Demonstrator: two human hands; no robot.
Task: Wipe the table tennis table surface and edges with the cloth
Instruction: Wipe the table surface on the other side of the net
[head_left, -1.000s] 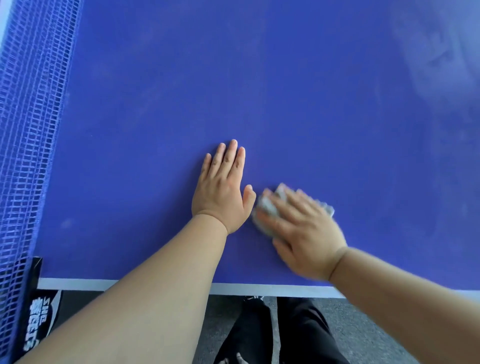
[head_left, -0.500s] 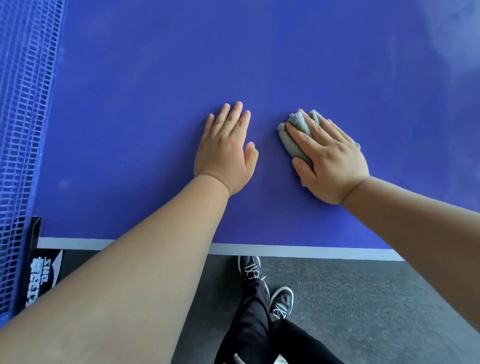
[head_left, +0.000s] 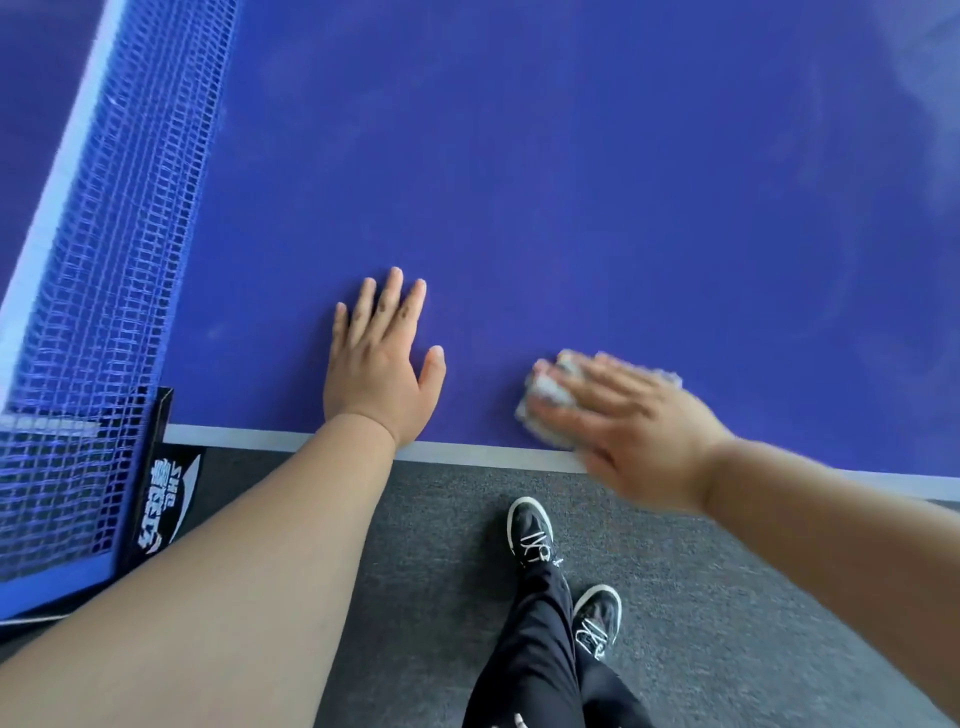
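Note:
The blue table tennis table (head_left: 571, 182) fills the upper view, with its white edge line (head_left: 249, 436) along the near side. My left hand (head_left: 379, 364) lies flat on the surface, fingers straight and spread, close to the near edge. My right hand (head_left: 623, 426) is blurred with motion and presses a crumpled grey cloth (head_left: 548, 402) onto the table right by the near edge. Its fingers lie stretched over the cloth, and most of the cloth is hidden under them.
The blue net (head_left: 114, 260) stands at the left, fixed to a black net post (head_left: 156, 483) with white lettering. Grey carpet (head_left: 727, 597) covers the floor below the table edge. My black-trousered legs and black shoes (head_left: 530, 535) stand there.
My right hand has swept the cloth from farther up the table back toward the near edge. My left hand stays flat on the surface. The view has pulled back, showing more floor.

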